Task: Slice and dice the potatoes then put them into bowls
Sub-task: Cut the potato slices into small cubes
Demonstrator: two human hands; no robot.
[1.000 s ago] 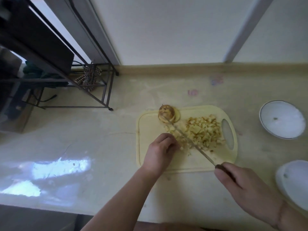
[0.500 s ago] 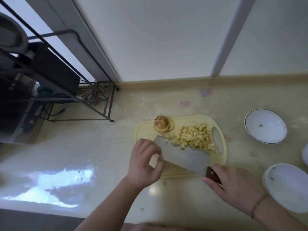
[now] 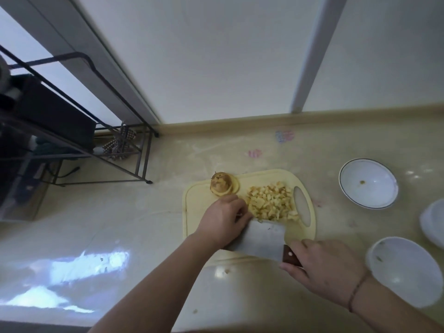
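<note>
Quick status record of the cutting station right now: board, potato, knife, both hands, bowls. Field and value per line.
cutting board: pale yellow, on the counter, handle hole to the right
diced potato: piled on the board beside the handle hole
potato end piece: uncut, on slices at the board's far left corner
cleaver: blade laid nearly flat, its edge at the pile's near side
right hand: grips the cleaver's wooden handle
left hand: over the blade's left end, next to the pile
bowls: three white ones right of the board, no dice inside
</note>
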